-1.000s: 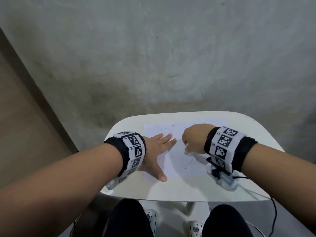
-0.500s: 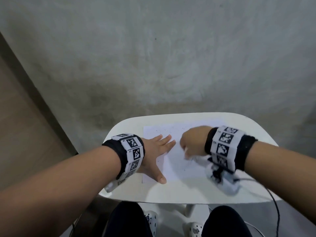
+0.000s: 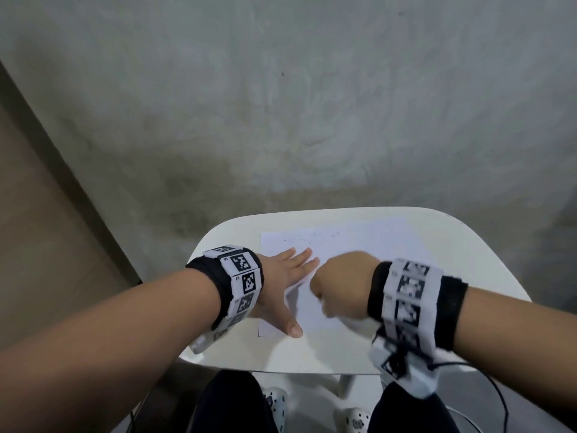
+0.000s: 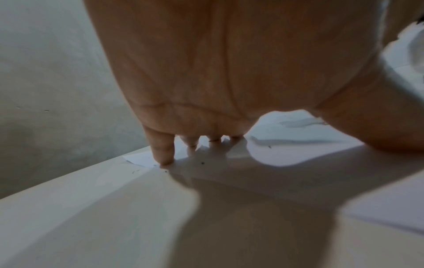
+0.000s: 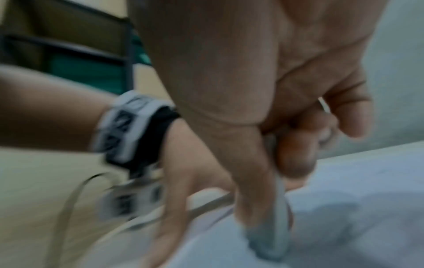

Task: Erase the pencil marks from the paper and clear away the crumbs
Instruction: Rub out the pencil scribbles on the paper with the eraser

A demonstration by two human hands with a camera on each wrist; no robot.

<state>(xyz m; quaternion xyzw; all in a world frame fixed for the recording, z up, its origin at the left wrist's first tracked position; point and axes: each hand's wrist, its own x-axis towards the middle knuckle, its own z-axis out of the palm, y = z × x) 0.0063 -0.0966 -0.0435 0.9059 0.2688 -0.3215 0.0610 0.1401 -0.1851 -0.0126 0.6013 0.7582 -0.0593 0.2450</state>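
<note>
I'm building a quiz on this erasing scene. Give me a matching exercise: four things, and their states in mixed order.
Things:
1. left hand
2. right hand
3. crumbs
4. paper

States:
A. scattered near the far edge of the sheet
B. lies on the white table
C. spread flat, pressing the sheet down
D. curled round a pale eraser

Pairs: 1-C, 2-D, 3-A, 4-B

Left hand (image 3: pixel 282 287) flat, palm down, fingers straight and spread, thumb (image 3: pixel 292 328) splayed toward near edge; forearm reaches in from near left. Right hand (image 3: pixel 342 287) just right of it, fingers curled into loose fist, thumb and fingers pinching pale object; blurred; both wrists banded
</note>
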